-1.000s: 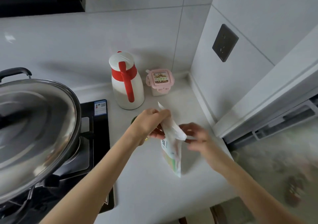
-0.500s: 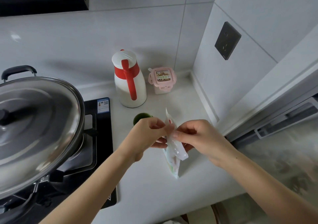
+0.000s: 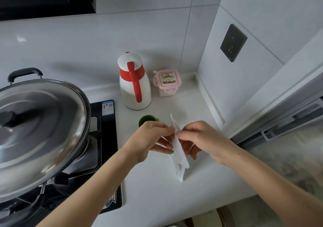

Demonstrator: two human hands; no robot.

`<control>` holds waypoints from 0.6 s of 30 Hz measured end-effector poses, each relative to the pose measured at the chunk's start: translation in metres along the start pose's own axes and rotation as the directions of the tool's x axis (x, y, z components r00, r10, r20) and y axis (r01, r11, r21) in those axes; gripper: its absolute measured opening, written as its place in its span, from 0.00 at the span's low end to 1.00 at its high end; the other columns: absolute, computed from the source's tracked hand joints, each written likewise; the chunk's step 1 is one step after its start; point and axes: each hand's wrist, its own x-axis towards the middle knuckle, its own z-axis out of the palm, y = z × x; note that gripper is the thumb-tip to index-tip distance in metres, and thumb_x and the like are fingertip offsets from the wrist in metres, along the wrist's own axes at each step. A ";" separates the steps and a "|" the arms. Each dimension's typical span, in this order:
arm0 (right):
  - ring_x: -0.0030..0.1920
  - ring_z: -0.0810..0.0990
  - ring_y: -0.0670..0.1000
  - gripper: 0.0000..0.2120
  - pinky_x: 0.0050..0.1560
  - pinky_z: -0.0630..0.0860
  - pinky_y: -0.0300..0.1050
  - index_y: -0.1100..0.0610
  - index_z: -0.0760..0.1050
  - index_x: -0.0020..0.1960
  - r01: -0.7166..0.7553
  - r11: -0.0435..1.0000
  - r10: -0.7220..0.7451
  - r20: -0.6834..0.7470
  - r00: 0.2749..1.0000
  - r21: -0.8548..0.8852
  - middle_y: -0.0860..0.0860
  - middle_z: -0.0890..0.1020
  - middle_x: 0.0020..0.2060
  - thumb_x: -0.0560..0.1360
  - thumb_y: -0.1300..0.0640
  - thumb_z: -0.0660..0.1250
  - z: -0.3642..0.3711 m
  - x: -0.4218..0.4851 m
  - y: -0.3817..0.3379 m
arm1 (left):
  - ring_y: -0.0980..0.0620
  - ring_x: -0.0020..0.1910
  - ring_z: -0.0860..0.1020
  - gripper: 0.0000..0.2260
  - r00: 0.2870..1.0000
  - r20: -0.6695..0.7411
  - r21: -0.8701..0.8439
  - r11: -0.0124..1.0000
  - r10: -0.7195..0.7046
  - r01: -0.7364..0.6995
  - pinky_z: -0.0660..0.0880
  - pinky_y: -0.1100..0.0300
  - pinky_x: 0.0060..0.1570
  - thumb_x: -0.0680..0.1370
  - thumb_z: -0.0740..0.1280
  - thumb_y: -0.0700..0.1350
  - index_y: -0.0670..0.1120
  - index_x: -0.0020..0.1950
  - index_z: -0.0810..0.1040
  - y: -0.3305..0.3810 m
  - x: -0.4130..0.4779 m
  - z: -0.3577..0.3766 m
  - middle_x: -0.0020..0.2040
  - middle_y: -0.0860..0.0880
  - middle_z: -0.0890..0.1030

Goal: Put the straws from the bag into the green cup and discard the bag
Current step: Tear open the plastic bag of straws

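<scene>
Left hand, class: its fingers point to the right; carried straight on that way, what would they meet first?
Probably nothing new: the left hand already pinches the bag; just beyond is the right hand.

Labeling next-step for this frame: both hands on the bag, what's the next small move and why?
Probably pull the top of the bag apart. The left hand and right hand both pinch its upper edge, no straws show outside it, and the green cup stands just behind the left hand.
</scene>
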 end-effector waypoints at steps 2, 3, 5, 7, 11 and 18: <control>0.32 0.78 0.52 0.11 0.28 0.73 0.42 0.66 0.78 0.39 0.002 0.999 -0.002 0.005 1.000 -0.043 0.56 0.79 0.31 0.75 0.60 0.63 -0.001 0.000 -0.001 | 0.46 0.38 0.79 0.11 1.000 0.009 -0.004 1.000 0.004 -0.004 0.83 0.53 0.43 0.79 0.64 0.42 0.33 0.47 0.79 -0.001 -0.001 0.000 0.43 0.38 0.79; 0.31 0.78 0.51 0.11 0.28 0.73 0.41 0.66 0.78 0.39 0.007 0.997 -0.007 0.004 1.000 -0.071 0.55 0.79 0.30 0.75 0.59 0.64 -0.001 -0.001 -0.002 | 0.45 0.39 0.79 0.12 1.000 0.009 -0.005 1.000 0.007 -0.007 0.84 0.53 0.43 0.79 0.64 0.41 0.32 0.48 0.79 -0.001 -0.001 0.001 0.43 0.38 0.79; 0.30 0.78 0.50 0.14 0.29 0.73 0.41 0.67 0.79 0.40 0.014 0.992 -0.014 0.000 1.000 -0.126 0.53 0.79 0.29 0.74 0.56 0.65 -0.002 -0.002 -0.003 | 0.45 0.40 0.79 0.13 1.000 0.001 0.004 1.000 0.020 -0.020 0.84 0.54 0.41 0.79 0.64 0.40 0.30 0.50 0.79 -0.001 -0.002 0.002 0.42 0.38 0.79; 0.29 0.77 0.50 0.15 0.29 0.73 0.40 0.68 0.79 0.40 0.017 0.984 -0.019 -0.007 1.000 -0.179 0.54 0.79 0.28 0.74 0.55 0.65 -0.002 -0.002 -0.004 | 0.45 0.39 0.78 0.12 0.999 -0.011 0.025 0.999 0.037 -0.037 0.84 0.55 0.40 0.79 0.63 0.39 0.30 0.51 0.78 0.000 -0.002 0.004 0.42 0.38 0.78; 0.29 0.74 0.54 0.12 0.30 0.72 0.43 0.64 0.77 0.36 0.023 0.974 -0.024 0.000 1.000 -0.225 0.55 0.78 0.28 0.74 0.59 0.62 -0.003 -0.002 -0.006 | 0.47 0.38 0.78 0.11 0.997 -0.025 0.092 0.993 0.076 -0.073 0.84 0.56 0.39 0.79 0.63 0.39 0.31 0.49 0.79 0.000 -0.002 0.011 0.42 0.38 0.78; 0.29 0.73 0.51 0.08 0.25 0.69 0.39 0.65 0.77 0.42 -0.027 0.997 0.034 0.095 0.995 -0.075 0.55 0.76 0.31 0.76 0.65 0.60 -0.008 -0.002 -0.004 | 0.49 0.37 0.78 0.11 0.995 -0.029 0.132 0.987 0.098 -0.093 0.83 0.57 0.39 0.78 0.65 0.41 0.32 0.47 0.80 -0.002 -0.002 0.014 0.41 0.39 0.80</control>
